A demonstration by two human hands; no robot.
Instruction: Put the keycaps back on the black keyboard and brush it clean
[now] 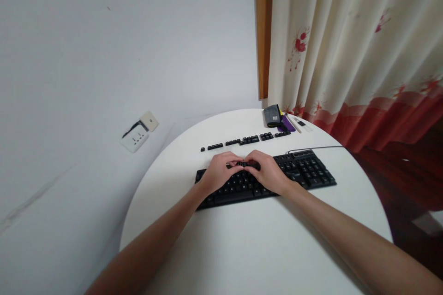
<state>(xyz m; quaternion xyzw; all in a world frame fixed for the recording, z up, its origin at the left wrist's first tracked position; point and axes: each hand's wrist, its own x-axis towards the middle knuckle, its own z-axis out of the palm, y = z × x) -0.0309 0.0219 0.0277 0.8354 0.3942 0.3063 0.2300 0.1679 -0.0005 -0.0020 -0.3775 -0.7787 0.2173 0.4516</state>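
Note:
A black computer keyboard (235, 192) lies on the white round table. My left hand (221, 169) and my right hand (265, 171) meet over its upper middle. On each hand the thumb and fingers are curled together in a pinch, with the tips almost touching. Small dark keys show between the fingertips, but whether a loose keycap is held there I cannot make out. Behind the hands, loose black keycaps (251, 139) stand in short groups along a line, with a single keycap (202, 149) at its left end.
At the table's (221, 249) back right lie a grey pouch (272, 116), a purple cloth (288, 124), a thin light stick (293, 123) and a small dark item (301, 123). A cable (321, 148) runs right from the keyboard. Wall sockets (134, 138) and a curtain (346, 55) surround the table.

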